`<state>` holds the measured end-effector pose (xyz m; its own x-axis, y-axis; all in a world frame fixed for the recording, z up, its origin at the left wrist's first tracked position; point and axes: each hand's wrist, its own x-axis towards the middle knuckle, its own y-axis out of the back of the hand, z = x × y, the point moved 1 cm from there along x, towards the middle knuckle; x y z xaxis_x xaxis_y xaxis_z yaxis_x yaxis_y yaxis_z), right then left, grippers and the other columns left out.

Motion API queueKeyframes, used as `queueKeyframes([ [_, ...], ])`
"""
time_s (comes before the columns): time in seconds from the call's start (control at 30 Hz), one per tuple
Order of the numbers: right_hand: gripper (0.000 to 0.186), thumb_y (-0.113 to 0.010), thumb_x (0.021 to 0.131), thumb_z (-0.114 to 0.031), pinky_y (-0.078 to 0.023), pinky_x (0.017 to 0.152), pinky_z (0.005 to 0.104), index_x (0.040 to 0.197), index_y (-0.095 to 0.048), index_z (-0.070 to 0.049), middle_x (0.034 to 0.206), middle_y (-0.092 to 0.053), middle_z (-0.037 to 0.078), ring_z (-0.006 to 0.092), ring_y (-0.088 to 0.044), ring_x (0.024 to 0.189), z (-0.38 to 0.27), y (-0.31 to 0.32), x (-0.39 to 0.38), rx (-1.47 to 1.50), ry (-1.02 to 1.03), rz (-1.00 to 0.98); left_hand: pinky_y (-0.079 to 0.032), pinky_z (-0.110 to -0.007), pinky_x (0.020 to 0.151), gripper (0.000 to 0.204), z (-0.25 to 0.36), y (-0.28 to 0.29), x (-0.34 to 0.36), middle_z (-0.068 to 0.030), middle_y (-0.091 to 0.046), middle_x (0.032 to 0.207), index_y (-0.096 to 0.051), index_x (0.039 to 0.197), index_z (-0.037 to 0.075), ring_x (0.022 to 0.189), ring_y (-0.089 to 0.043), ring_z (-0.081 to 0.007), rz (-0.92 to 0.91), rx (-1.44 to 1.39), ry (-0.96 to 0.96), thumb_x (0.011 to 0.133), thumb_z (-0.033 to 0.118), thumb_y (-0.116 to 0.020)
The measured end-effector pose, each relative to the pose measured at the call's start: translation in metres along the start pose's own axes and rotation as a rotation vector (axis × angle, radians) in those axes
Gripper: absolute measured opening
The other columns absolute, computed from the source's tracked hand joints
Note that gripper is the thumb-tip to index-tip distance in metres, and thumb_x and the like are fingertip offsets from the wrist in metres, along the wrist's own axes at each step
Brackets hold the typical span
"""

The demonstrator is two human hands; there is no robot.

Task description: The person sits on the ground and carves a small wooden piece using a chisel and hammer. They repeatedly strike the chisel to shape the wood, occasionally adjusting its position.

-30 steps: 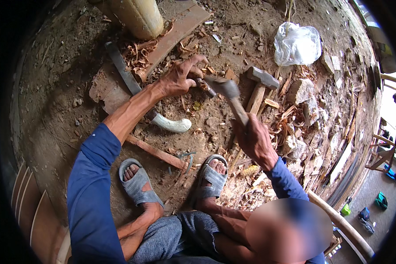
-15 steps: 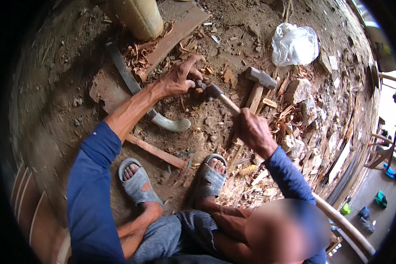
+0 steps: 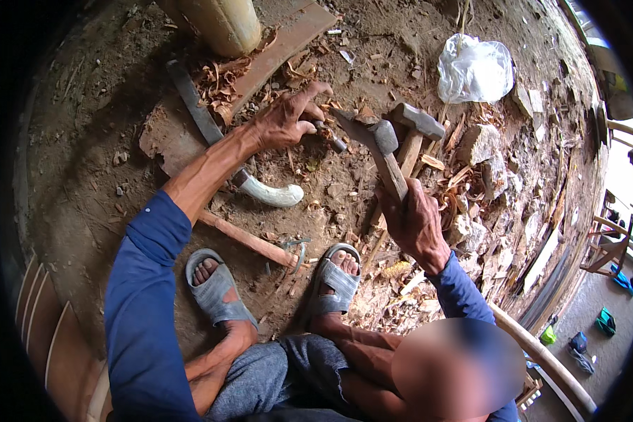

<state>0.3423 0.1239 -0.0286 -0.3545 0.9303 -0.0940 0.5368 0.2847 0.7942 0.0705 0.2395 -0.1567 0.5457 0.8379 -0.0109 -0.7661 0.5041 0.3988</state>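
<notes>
Head view: the hammer (image 3: 380,141) has come back up since half a second ago, when its head was down at the small dark chisel-like tool (image 3: 330,138); another blow looks to be under way. The right hand (image 3: 416,224) is closed tight around the wooden handle, the steel head raised just right of the tool. The left hand (image 3: 285,121) pinches the tool between thumb and curled fingers, its tip on the dirt among wood chips. A second hammer (image 3: 416,126) lies just beyond the raised one; a white-handled blade (image 3: 221,144) lies under the left forearm.
</notes>
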Motion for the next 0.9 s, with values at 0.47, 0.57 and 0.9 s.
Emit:
queueKeyframes([
  [0.47,0.034,-0.076,0.088,-0.013,-0.050,0.049,0.0392,0.112,-0.058,0.004,0.076,-0.066,0.016,0.0304,-0.067,0.056,-0.015,0.019,0.005,-0.032,0.366,0.308,-0.056,-0.043,0.091,0.072,-0.006,-0.008,-0.006,-0.0139,-0.075,0.104,-0.036,0.142,0.015,0.101,-0.072,-0.0313,0.148,0.021,-0.176,0.080,-0.002,-0.069],
  [0.57,0.024,-0.069,0.093,-0.014,-0.047,0.047,0.0405,0.101,-0.051,0.001,0.068,-0.060,0.016,0.0326,-0.061,0.053,-0.004,0.003,0.012,0.009,0.191,0.060,-0.057,-0.043,0.090,0.074,-0.008,-0.007,-0.005,-0.0143,-0.075,0.102,-0.034,0.142,0.015,0.099,-0.072,-0.0323,0.092,0.016,-0.112,0.080,-0.003,-0.070],
  [0.9,0.030,-0.068,0.096,-0.022,-0.040,0.044,0.0472,0.089,-0.047,-0.002,0.055,-0.053,0.019,0.0401,-0.058,0.049,0.027,-0.011,0.015,-0.062,0.018,-0.140,-0.056,-0.044,0.086,0.074,-0.007,-0.010,-0.002,-0.0112,-0.076,0.099,-0.034,0.143,0.015,0.095,-0.073,-0.0331,0.122,0.036,-0.137,0.081,0.005,-0.073],
])
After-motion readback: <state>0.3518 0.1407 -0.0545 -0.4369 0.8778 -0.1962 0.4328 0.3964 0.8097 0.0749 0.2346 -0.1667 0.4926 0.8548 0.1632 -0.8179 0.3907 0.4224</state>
